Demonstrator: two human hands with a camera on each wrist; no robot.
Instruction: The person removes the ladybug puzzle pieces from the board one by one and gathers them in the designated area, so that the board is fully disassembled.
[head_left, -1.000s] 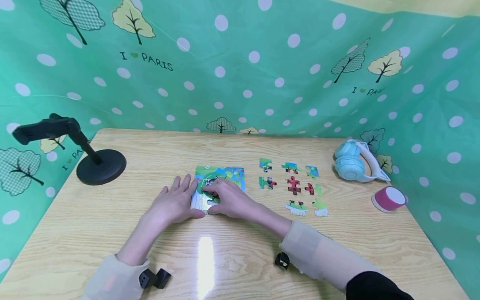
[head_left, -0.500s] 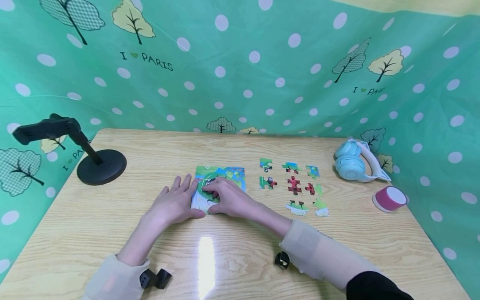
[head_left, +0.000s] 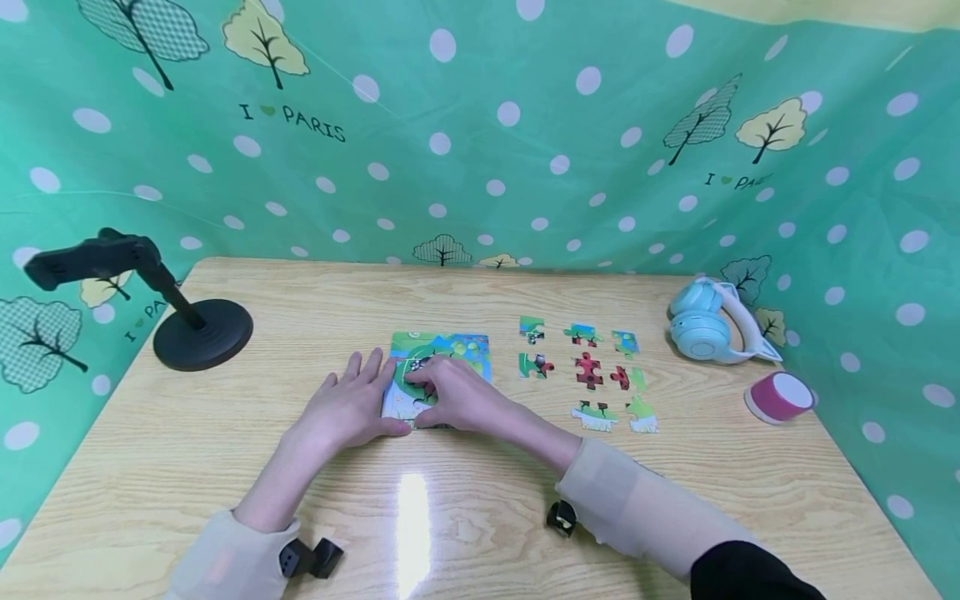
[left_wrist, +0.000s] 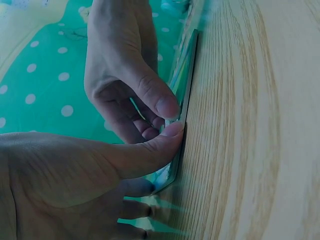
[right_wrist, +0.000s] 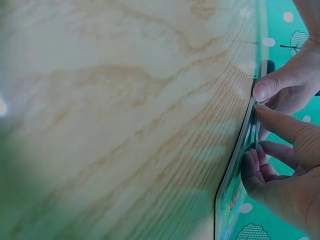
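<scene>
A small jigsaw board [head_left: 405, 407] with a green and blue picture lies on the table in the head view. My left hand [head_left: 347, 406] rests at its left side, fingers stretched along the edge and thumb at the near corner. Over the board's middle, my right hand [head_left: 467, 400] has thumb and curled fingers around a puzzle piece low on the picture, mostly hidden by the hand. In the left wrist view the two thumbs meet close together at the board's near edge [left_wrist: 189, 85]. Right of the board lie several loose puzzle pieces, among them a red one [head_left: 588, 371].
A black stand [head_left: 202, 335] with a bent arm is at the left. Blue cat-ear headphones [head_left: 701, 329] and a pink and white cup-like container [head_left: 780, 397] sit at the right. A green dotted cloth [head_left: 480, 167] rises behind the wooden table [head_left: 315, 300].
A gap in the picture beside the right thumb, seen a second ago, now looks filled as a piece shifted slightly. Both hands have kept nearly the same place.
</scene>
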